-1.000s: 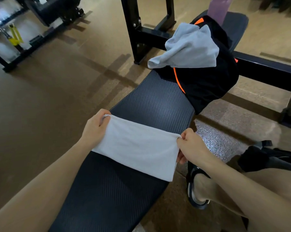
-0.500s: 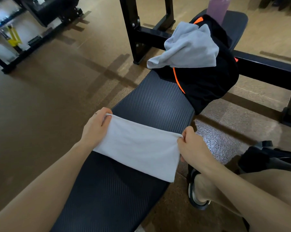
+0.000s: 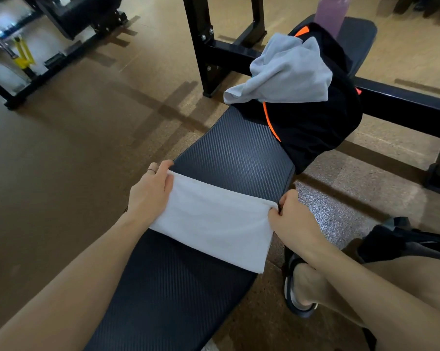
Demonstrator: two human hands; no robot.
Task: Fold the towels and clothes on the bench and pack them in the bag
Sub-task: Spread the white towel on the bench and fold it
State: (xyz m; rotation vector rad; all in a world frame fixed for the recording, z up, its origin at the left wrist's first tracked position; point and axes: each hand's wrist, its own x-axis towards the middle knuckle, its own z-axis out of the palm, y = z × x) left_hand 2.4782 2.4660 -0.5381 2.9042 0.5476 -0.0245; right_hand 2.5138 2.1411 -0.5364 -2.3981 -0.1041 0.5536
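A white towel (image 3: 213, 219), folded into a long band, lies across the black ribbed bench (image 3: 236, 158). My left hand (image 3: 148, 193) grips its left end at the far corner. My right hand (image 3: 292, 219) pinches its right end at the bench's right edge. Farther along the bench sits a black garment with orange trim (image 3: 315, 122), and a crumpled grey towel (image 3: 289, 72) lies on top of it. A black bag (image 3: 396, 239) sits on the floor at the right, partly hidden behind my right knee.
A black steel rack frame (image 3: 203, 46) stands behind the bench, with a crossbar (image 3: 403, 105) running right. A purple bottle (image 3: 332, 11) stands at the bench's far end. My sandalled foot (image 3: 299, 287) rests on the floor at the right. More gym equipment (image 3: 21, 54) stands at the far left.
Both hands have shifted slightly with the white towel's ends; the left hand's fingers now reach farther over the far corner. The towel stays stretched across the bench.
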